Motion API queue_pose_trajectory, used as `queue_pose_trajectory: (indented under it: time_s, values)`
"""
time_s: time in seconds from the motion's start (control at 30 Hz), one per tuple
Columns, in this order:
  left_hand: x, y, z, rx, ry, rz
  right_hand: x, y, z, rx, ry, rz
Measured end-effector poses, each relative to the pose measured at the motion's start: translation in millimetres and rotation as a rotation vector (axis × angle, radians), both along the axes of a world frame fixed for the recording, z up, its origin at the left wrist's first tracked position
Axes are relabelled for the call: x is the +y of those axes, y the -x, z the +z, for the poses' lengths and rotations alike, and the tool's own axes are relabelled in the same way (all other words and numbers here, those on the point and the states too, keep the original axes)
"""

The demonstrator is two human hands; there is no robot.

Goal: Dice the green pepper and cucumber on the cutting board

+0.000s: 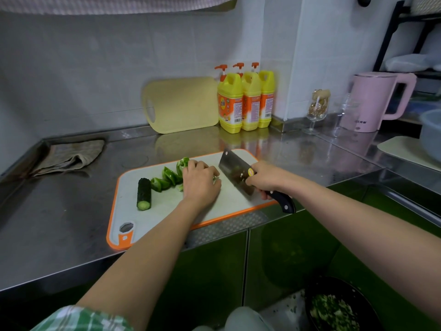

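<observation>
Right grip (263,179): closed round the black handle of the cleaver (232,168).
Cleaver: one; the blade is held tilted, with its edge down on the board (167,211), just right of the left grip (201,181).
Left grip: fingers are curled down over the pepper (167,176), which is held against the board beside the blade.
Pepper: already cut; at least three green pieces are seen in a row to the left of the left grip, with more partly hidden under it.
Cucumber (144,194): one uncut length, laid on the board's left part, just beside the pepper pieces, cut end towards the camera.
Board: one, white with an orange rim, set on the bench (71,223) near its front edge.
Bowl (338,309): one, black, seen below the bench edge at lower right; chopped greens are held in it.
Bottles (245,101): three, yellow with orange pumps, stood touching in a row at the wall.
Yellow board (181,103): one, leaned on the wall, touching the left bottle.
Glasses (318,108): two, stemmed; gold-coloured bits are held in the left one.
Kettle (379,101): one, pink, lid shut.
Basin (432,134): one, at the right edge; contents cannot be seen.
Cloth (69,156): one, crumpled at the bench's back left.
</observation>
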State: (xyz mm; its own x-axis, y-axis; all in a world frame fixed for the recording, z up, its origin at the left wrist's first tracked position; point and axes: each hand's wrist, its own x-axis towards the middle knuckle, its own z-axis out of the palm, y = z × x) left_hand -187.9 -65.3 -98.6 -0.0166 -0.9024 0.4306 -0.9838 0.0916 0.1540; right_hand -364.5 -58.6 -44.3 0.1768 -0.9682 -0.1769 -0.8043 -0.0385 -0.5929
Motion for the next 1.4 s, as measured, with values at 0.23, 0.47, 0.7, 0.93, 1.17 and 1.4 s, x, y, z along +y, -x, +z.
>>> queue_pose_trajectory:
  time_s: [0.23,0.47,0.7,0.93,1.17,1.4]
  values:
    - [1.9,-1.2,4.2,0.056,0.091,-0.040,-0.4,11.0,3.5,-0.024,0.023,-0.072]
    - [5.4,40.3,40.3,1.009,-0.295,-0.202,17.2,-15.5,1.0,0.184,0.423,-0.004]
    - [-1.3,35.7,30.0,1.263,-0.285,-0.075,15.6,2.8,-7.6,0.140,0.405,0.310]
    - [-4.9,32.6,23.7,1.491,-0.337,0.014,6.0,9.1,-17.8,-0.077,0.262,0.315]
    - [-5.2,31.3,26.9,1.401,-0.283,0.005,-7.7,-5.6,-28.7,-0.068,0.260,0.264]
    - [-7.9,10.4,22.3,1.314,-0.196,0.131,-14.4,-12.1,-38.4,-0.081,0.158,0.106]
